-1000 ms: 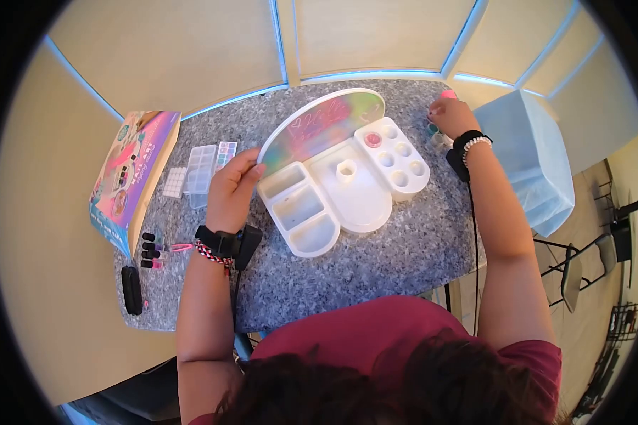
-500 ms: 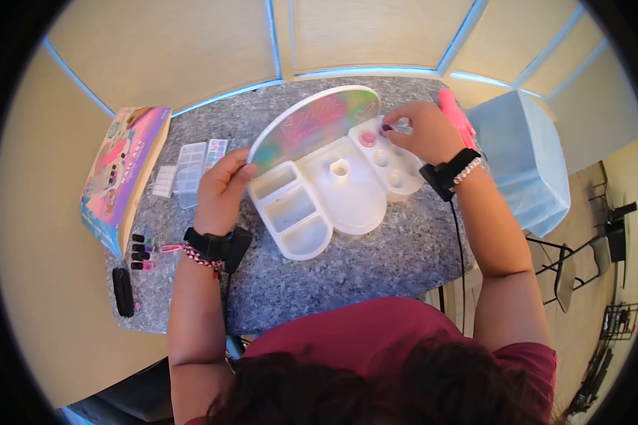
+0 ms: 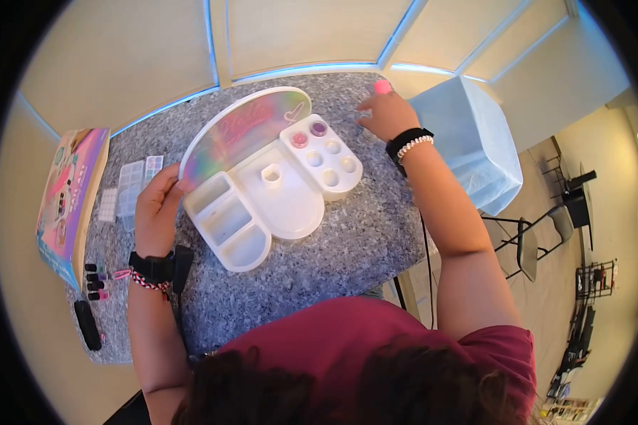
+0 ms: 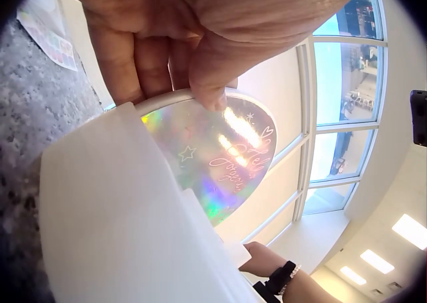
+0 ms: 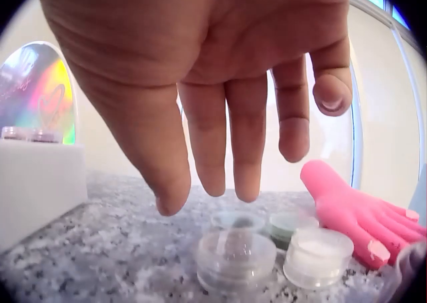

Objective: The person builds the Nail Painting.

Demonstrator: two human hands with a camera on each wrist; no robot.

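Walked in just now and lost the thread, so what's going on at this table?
A person's left hand pinches the edge of the iridescent panel at the back of a white organizer tray. A pink jar and a purple jar sit in two of its six round wells. The right hand, holding nothing, hovers near more small clear jars on the tabletop, beside a pink model hand.
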